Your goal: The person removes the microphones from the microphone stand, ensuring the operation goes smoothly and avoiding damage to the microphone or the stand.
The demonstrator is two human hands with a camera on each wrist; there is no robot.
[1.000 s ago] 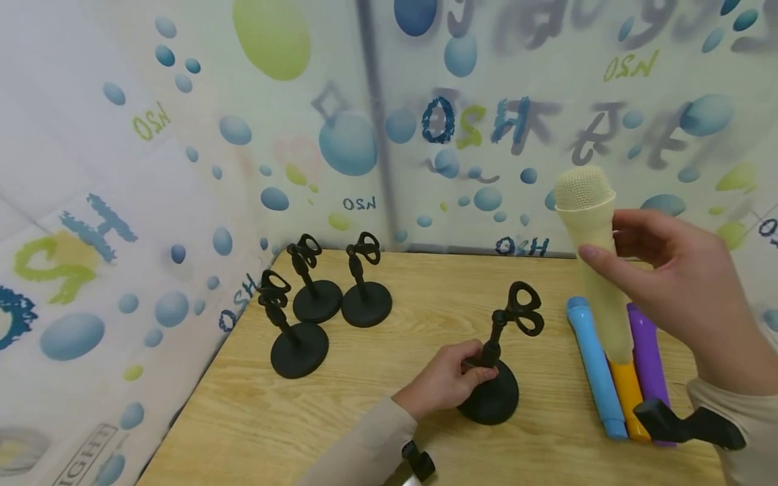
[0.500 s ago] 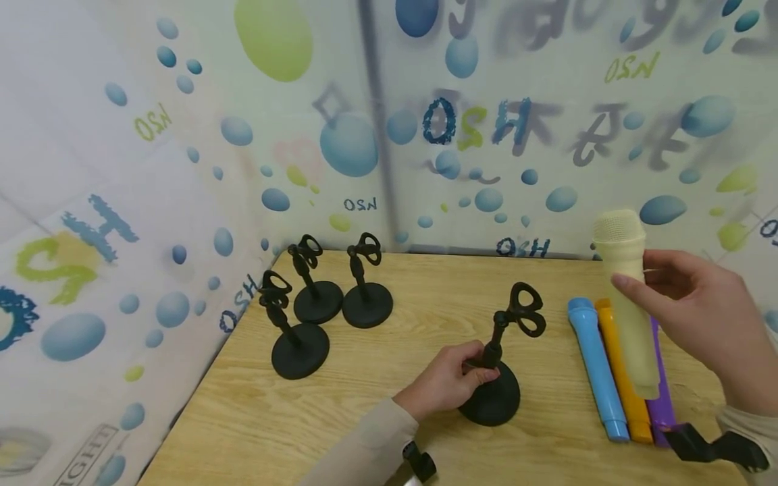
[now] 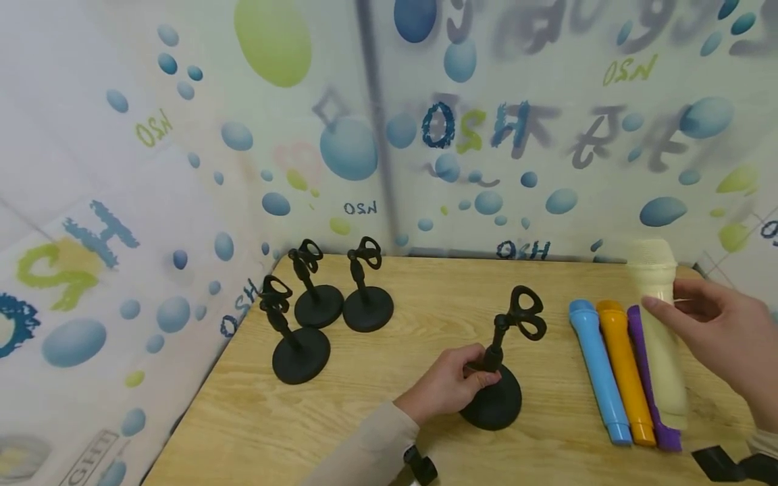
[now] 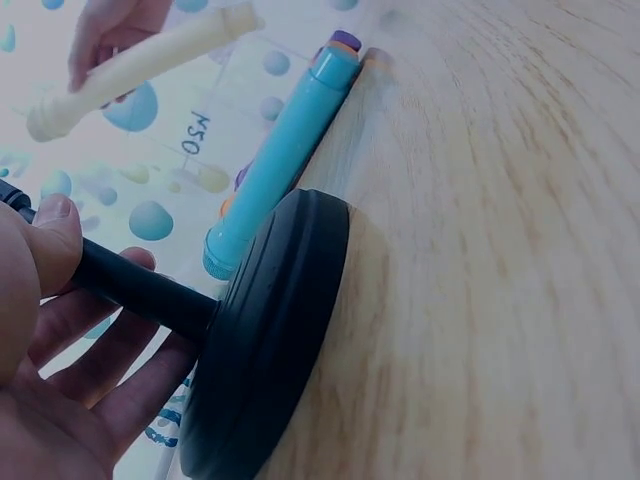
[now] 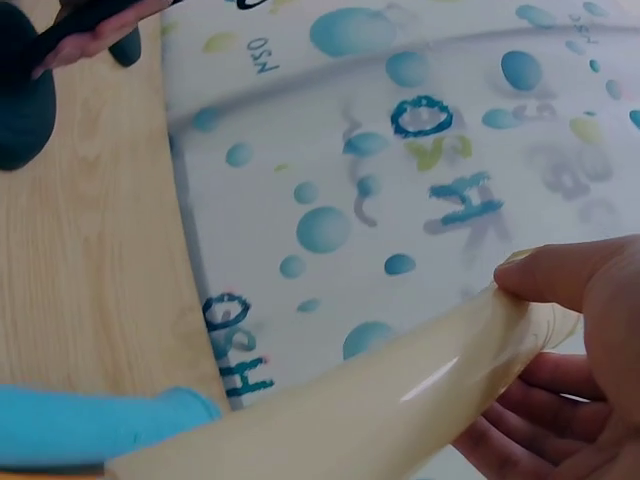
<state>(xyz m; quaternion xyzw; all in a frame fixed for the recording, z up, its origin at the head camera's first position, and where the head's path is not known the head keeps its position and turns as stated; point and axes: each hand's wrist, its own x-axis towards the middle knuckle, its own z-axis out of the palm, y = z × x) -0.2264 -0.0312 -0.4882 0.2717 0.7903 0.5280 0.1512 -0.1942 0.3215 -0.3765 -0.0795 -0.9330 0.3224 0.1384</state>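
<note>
My left hand [image 3: 452,381] grips the lower stem of a black desktop microphone stand [image 3: 495,405], whose round base rests on the table. Two loops form the clip at its top. In the left wrist view the thumb and fingers curl round the stem [image 4: 145,290]. At the right, my right hand [image 3: 723,331] holds a cream toy microphone [image 3: 662,351] between thumb and fingers, mesh head up. It is raised above the table and overlaps a purple microphone [image 3: 645,378] in the head view. An orange microphone [image 3: 626,371] and a blue microphone [image 3: 598,371] lie alongside.
Three more black stands [image 3: 300,354] are grouped at the table's back left. A patterned curtain [image 3: 401,135] rises behind the wooden table [image 3: 425,304] and along its left side.
My right hand has moved right and down with the cream microphone, uncovering the orange one and more of the purple one. The left hand and its stand have stayed in place.
</note>
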